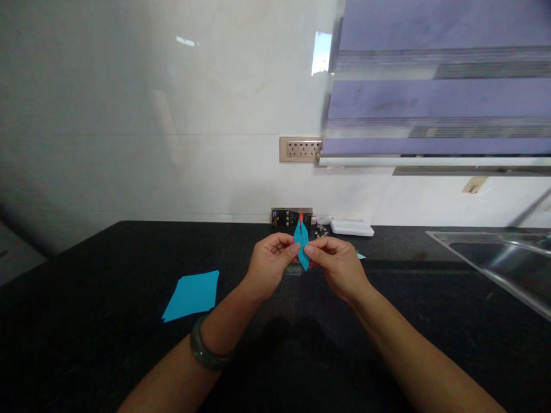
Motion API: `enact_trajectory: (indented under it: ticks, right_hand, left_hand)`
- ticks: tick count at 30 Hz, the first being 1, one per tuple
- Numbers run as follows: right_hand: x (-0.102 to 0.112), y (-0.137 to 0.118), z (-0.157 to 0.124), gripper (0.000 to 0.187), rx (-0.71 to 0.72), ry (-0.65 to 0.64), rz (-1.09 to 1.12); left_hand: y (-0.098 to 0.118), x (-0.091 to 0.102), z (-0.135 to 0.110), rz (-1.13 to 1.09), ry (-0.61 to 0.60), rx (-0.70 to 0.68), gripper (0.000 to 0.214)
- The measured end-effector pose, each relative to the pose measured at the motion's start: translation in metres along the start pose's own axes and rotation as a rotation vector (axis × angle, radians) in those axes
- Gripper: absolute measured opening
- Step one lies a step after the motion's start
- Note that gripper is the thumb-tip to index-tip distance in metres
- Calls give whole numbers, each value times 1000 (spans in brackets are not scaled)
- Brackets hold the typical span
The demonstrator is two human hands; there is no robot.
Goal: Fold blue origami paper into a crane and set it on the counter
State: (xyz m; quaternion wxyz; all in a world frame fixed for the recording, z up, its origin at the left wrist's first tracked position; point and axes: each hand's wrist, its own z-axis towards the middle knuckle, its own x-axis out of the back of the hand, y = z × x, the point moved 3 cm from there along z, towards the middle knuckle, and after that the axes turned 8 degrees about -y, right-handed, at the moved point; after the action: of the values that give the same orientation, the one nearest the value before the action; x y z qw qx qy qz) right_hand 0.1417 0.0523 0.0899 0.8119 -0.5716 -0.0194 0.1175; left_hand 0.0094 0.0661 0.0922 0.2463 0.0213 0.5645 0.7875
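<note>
A small folded piece of blue paper (302, 244) is held up above the dark countertop, narrow and pointed at top and bottom, with a slit at its upper end. My left hand (270, 258) pinches its left side between thumb and fingers. On the other side my right hand (338, 264) grips the right edge in the same way. Some of the fingertips are hidden behind the paper. To the left of my left forearm lies a stack of blue paper sheets (193, 293).
A phone (284, 217) showing a timer leans on the white wall, beside a white object (352, 227). A pale blue paper tip (360, 256) shows behind my right hand. A metal sink (499, 261) is set in at right. Wall sockets (300, 149) and a purple blind (430, 103) are above.
</note>
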Motion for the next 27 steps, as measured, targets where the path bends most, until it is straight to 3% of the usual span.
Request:
enact_trajectory:
  ticks: [7,13,17,21,27]
  right_hand:
    - [4,-12,1,16,22,-119,-134]
    - [5,-12,1,18,-13,-52,-152]
    - [2,-16,0,17,5,-35,-212]
    - [0,-20,-1,13,41,48,-253]
    - [-1,-25,-4,14,58,83,-303]
  left_hand:
    - [17,-4,-3,197,-32,-11,11]
    - [18,-1,-3,252,36,-24,11]
    - [15,-2,-2,148,46,38,30]
    - [13,-4,-2,169,6,90,15]
    - [13,-6,-2,217,-55,101,14]
